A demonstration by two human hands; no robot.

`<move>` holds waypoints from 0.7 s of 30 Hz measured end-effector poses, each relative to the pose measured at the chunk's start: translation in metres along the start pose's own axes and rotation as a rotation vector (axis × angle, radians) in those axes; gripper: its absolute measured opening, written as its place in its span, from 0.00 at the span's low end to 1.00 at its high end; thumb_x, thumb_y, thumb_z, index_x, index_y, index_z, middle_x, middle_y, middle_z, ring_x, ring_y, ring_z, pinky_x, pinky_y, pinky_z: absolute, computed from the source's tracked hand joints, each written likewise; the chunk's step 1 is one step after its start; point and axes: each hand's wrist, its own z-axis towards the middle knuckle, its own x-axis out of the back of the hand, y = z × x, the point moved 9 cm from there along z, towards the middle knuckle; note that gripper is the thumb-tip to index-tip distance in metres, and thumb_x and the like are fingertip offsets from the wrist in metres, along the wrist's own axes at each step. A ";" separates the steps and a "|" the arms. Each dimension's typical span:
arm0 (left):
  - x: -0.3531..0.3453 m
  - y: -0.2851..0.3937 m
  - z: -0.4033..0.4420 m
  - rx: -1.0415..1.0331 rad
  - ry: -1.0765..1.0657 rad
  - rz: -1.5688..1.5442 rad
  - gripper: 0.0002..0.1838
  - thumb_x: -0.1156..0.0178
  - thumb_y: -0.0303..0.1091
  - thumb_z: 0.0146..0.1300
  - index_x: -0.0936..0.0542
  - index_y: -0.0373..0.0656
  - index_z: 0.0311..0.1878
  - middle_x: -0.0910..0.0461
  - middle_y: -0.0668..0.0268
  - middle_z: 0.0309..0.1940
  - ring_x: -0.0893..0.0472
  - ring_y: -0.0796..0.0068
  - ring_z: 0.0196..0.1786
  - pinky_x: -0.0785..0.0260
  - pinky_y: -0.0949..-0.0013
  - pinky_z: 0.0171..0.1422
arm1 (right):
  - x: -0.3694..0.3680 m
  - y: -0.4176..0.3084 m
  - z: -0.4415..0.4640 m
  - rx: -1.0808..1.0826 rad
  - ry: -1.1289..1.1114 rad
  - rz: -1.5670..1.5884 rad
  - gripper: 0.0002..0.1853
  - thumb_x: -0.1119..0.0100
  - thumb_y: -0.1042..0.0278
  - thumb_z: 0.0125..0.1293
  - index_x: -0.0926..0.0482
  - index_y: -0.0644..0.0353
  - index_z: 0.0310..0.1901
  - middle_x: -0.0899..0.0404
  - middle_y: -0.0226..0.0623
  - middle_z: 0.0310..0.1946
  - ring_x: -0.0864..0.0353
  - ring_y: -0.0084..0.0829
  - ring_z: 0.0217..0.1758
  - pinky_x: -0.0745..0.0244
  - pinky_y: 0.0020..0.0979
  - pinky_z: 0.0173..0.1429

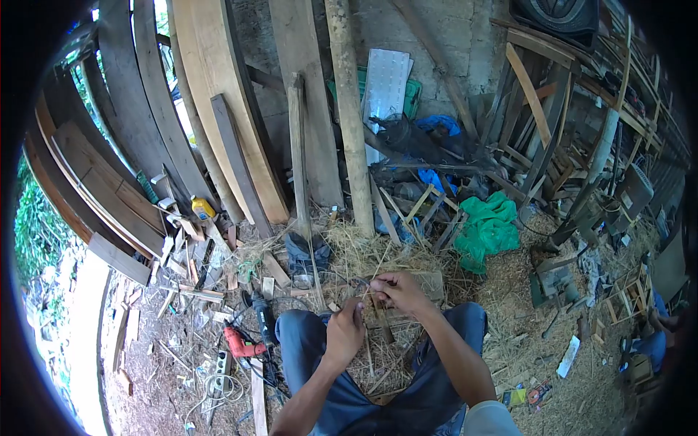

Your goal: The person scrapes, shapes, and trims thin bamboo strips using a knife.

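Note:
My left hand is closed above my left knee, its thumb and fingers curled together. My right hand pinches at about the same height, just right of and slightly farther out than the left. A thin pale strip shows between the fingertips of both hands; its exact kind is too small to make out. Below the hands, between my knees, a brown wooden piece like a short handle lies over the straw.
A red power drill, a dark teal power tool and a power strip lie left. Planks lean on the wall; a yellow bottle stands near them. Green netting lies ahead right. Another person is at the right edge.

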 end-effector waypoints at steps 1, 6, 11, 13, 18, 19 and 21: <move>0.003 0.000 -0.003 0.002 0.004 -0.005 0.04 0.50 0.25 0.67 0.25 0.37 0.40 0.21 0.52 0.23 0.18 0.51 0.31 0.28 0.63 0.31 | 0.026 -0.011 0.002 0.141 0.194 -0.248 0.12 0.44 0.63 0.68 0.20 0.66 0.37 0.27 0.25 0.20 0.35 0.15 0.21 0.42 0.22 0.24; 0.007 -0.031 -0.031 0.063 -0.022 -0.144 0.05 0.50 0.26 0.65 0.27 0.38 0.42 0.24 0.44 0.24 0.22 0.43 0.30 0.32 0.50 0.31 | 0.124 -0.014 0.009 0.091 0.463 0.026 0.13 0.47 0.61 0.70 0.19 0.62 0.39 0.28 0.24 0.20 0.37 0.13 0.17 0.44 0.20 0.21; -0.002 -0.060 -0.017 0.123 -0.039 -0.244 0.07 0.51 0.28 0.66 0.26 0.37 0.41 0.24 0.46 0.23 0.21 0.45 0.30 0.31 0.54 0.32 | 0.065 -0.007 -0.006 0.003 0.306 0.050 0.13 0.46 0.59 0.69 0.20 0.61 0.42 0.30 0.22 0.20 0.40 0.11 0.16 0.47 0.17 0.18; -0.017 -0.072 -0.013 0.181 -0.075 -0.338 0.08 0.52 0.29 0.66 0.25 0.36 0.40 0.23 0.47 0.24 0.20 0.48 0.30 0.31 0.58 0.34 | 0.021 -0.013 -0.014 -0.018 0.173 0.000 0.15 0.45 0.57 0.69 0.21 0.61 0.45 0.31 0.22 0.20 0.42 0.11 0.16 0.48 0.17 0.18; -0.024 -0.046 -0.003 0.142 -0.180 -0.421 0.10 0.54 0.32 0.72 0.27 0.37 0.37 0.31 0.70 0.22 0.32 0.82 0.25 0.38 0.74 0.31 | -0.039 0.001 -0.015 -0.009 -0.094 0.080 0.14 0.46 0.59 0.70 0.21 0.62 0.45 0.28 0.23 0.21 0.38 0.12 0.17 0.46 0.17 0.19; -0.027 -0.047 -0.006 0.182 -0.203 -0.450 0.10 0.54 0.33 0.72 0.27 0.37 0.38 0.33 0.72 0.21 0.35 0.83 0.25 0.41 0.75 0.30 | -0.036 0.006 -0.013 -0.065 -0.109 0.102 0.15 0.46 0.59 0.70 0.20 0.62 0.45 0.28 0.22 0.21 0.39 0.12 0.17 0.46 0.18 0.19; -0.027 -0.048 -0.010 0.193 -0.212 -0.430 0.09 0.53 0.31 0.69 0.26 0.37 0.39 0.30 0.65 0.22 0.31 0.77 0.26 0.37 0.71 0.33 | -0.024 0.005 -0.006 -0.121 -0.124 0.126 0.15 0.46 0.58 0.70 0.20 0.63 0.45 0.29 0.21 0.20 0.40 0.12 0.17 0.47 0.18 0.19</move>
